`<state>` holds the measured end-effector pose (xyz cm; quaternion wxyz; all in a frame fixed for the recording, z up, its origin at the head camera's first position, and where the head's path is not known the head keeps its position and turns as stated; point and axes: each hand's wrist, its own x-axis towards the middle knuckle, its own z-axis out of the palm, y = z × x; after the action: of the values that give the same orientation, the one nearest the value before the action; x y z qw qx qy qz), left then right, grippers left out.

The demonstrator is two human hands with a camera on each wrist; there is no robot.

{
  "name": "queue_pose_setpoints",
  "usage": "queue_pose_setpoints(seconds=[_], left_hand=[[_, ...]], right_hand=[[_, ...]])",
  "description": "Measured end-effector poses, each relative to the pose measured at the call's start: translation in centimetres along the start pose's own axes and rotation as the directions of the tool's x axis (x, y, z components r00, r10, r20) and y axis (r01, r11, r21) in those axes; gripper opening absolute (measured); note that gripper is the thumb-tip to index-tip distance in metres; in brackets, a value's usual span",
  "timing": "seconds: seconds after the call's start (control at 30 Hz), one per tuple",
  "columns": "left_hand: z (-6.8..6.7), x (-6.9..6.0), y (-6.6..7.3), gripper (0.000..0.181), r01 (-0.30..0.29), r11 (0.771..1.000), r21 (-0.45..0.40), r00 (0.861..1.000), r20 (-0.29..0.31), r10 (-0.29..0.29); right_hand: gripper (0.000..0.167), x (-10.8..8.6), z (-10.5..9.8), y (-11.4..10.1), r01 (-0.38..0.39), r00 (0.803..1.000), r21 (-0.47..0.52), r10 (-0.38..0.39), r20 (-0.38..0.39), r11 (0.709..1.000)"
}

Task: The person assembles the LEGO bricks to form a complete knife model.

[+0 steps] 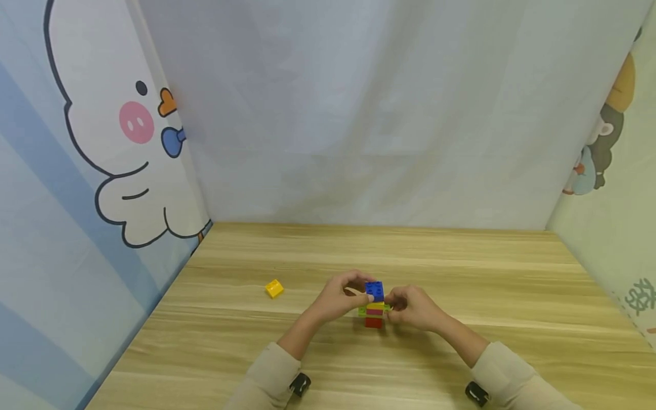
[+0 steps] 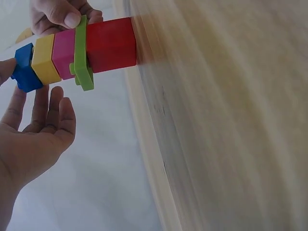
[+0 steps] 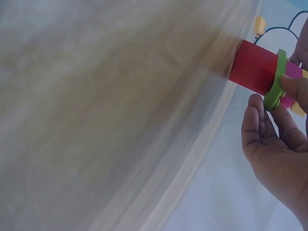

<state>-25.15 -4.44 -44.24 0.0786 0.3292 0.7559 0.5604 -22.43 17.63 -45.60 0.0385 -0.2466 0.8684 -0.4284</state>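
Note:
A tower of toy building bricks stands upright on the table. From the bottom it has a red brick (image 2: pixel 111 45), a longer light-green plate (image 2: pixel 83 57) jutting out on both sides, a pink brick (image 2: pixel 63 54), a yellow brick (image 2: pixel 45 58) and a blue brick (image 1: pixel 374 291) on top. My left hand (image 1: pixel 336 297) pinches the blue brick between thumb and fingers; that brick looks slightly askew on the yellow one in the left wrist view. At the tower's right side, my right hand (image 1: pixel 416 308) pinches the end of the green plate with thumb and index finger.
A loose yellow brick (image 1: pixel 274 288) lies on the wooden table (image 1: pixel 215 341), left of the tower. Behind the table hangs a pale curtain (image 1: pixel 369 125). Cartoon-printed sheets (image 1: pixel 107 188) flank both sides.

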Motion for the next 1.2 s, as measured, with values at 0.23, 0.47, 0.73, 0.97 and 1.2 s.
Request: queue_pose_setpoints(seconds=[0.23,0.47,0.73,0.97,1.2], left_hand=[[0.22,0.11,-0.03,0.027,0.035,0.999,-0.018,0.999,-0.007,-0.035],[0.46,0.42,0.04,0.024,0.056,0.998,0.002,0.998,-0.016,-0.055],[0.22,0.77,0.45,0.025,0.045,0.997,0.062,0.999,0.024,-0.047],[0.14,0.62,0.39,0.024,0.012,0.998,0.058,1.000,0.025,-0.013],[0.11,0.40,0.51,0.023,0.026,0.997,0.067,1.000,0.015,-0.027]], right_hand=[[0.022,-0.08,-0.04,-0.11,-0.003,1.000,0.006,0.003,0.005,1.000],[0.020,-0.21,-0.02,0.02,-0.015,1.000,-0.002,0.015,0.021,1.000],[0.018,-0.22,-0.06,0.02,-0.032,0.999,-0.014,0.032,0.017,0.999],[0.020,-0.13,-0.07,-0.21,-0.036,0.999,-0.012,0.037,0.019,0.999],[0.021,-0.16,-0.06,-0.48,-0.028,0.999,-0.007,0.029,0.020,1.000]])
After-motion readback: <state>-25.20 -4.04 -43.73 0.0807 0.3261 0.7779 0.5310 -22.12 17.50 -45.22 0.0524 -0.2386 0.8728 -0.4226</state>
